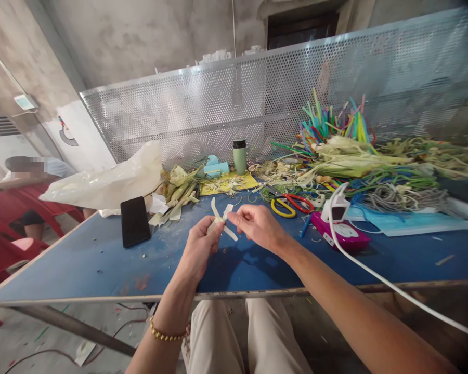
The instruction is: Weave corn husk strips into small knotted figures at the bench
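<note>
Your bare forearms (335, 306) reach from the foreground over your pale trousers (218, 337) to a blue table (113, 275). At far left, a co-worker (58, 169) in a light top sits among red chairs (23, 246). Along the table's left end spreads a whitish plastic bag (109, 174), with a phone (135, 222), screen dark, lying in front of it. Dry husks (179, 195) come next, then a yellow sheet (251, 181) strewn with scraps, a light-blue roll (216, 170) and a green bottle (239, 158) near the perforated screen (179, 114). To the right, tools with yellow and red handles (283, 212) lie just beyond your right hand (259, 221), before heaped husks and bright stems (327, 124). Farther right are a purple power strip (359, 240), a white charger (335, 210) and a blue mask (421, 221); a white cable (405, 296) loops down across the near edge, just beside your right forearm.

Your left hand (203, 239), a beaded bracelet (167, 336) on its wrist, pinches pale strips (231, 234) between thumb and fingers above the table's middle. Your right hand, fingers curled, meets it from the right, thumb and forefinger pinching the strips' upper end.

At upper left, the wall box (24, 101) has a panel too small to read.
</note>
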A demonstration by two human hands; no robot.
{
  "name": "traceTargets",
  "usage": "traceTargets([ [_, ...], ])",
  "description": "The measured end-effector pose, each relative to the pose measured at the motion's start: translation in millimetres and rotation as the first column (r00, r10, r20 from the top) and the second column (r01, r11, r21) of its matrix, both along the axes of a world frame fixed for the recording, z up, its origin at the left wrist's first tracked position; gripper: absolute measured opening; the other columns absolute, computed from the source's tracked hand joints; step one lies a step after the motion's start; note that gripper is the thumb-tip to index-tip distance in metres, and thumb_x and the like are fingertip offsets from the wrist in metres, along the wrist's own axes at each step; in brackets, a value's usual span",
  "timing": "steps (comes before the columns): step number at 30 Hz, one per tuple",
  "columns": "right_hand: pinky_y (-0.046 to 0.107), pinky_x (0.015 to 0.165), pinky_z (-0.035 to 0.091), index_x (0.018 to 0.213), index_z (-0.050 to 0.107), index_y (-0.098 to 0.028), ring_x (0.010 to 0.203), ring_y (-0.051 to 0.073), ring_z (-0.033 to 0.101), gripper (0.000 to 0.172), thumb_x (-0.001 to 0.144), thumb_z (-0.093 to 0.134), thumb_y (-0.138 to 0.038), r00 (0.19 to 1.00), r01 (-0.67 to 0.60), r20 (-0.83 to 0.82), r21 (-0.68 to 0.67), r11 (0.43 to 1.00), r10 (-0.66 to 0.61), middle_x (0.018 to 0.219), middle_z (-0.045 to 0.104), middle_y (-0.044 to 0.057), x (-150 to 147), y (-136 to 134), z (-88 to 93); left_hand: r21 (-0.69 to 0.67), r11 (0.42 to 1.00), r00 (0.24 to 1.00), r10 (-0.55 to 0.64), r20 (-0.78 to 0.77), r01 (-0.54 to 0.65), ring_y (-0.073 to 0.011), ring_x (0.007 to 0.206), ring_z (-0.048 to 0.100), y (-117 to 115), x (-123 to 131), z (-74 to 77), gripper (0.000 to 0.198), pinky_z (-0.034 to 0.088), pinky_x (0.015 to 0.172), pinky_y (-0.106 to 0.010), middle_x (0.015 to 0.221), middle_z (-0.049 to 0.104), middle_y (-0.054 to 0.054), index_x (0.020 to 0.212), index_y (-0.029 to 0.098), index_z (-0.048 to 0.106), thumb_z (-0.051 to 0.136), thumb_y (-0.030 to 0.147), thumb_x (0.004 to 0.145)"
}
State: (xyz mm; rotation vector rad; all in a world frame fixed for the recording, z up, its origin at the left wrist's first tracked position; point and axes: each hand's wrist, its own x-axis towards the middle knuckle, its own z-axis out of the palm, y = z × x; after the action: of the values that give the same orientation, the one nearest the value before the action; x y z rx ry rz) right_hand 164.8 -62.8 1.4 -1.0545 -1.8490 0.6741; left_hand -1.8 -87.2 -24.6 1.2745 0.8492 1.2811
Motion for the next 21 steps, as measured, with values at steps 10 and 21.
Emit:
traceTargets([
  [10, 0.023, 0.053, 0.029, 0.060, 0.052, -0.016, 0.055, 0.009, 0.037, 0.027, 0.083, 0.058, -0.029, 0.989, -0.128, 0.075, 0.050, 0.990, 0.125, 0.056, 0.047, -0.003, -2.5, -3.7, 0.3, -0.017, 0.999, 0.997, -0.050, 0.054, 0.051, -0.0044, 0.049, 0.020, -1.7, 0.3, 1.0, 0.041, 0.015, 0.047, -0.022, 0.056, 0.025, 0.009, 0.068, 0.017, 0.046, 0.069, 0.048, 0.080],
  [21, 0.023, 0.052, 0.028, 0.058, 0.048, -0.017, 0.054, 0.009, 0.036, 0.029, 0.083, 0.058, -0.030, 0.986, -0.153, 0.075, 0.008, 0.988, 0.152, 0.056, 0.046, -0.003, -3.1, -4.4, -0.3, -0.064, 0.996, 0.983, -0.055, 0.177, 0.067, -0.0044, 0.046, 0.018, -1.8, -1.6, 1.0, 0.045, 0.016, 0.046, -0.022, 0.054, 0.022, 0.009, 0.062, 0.019, 0.037, 0.066, 0.045, 0.083],
])
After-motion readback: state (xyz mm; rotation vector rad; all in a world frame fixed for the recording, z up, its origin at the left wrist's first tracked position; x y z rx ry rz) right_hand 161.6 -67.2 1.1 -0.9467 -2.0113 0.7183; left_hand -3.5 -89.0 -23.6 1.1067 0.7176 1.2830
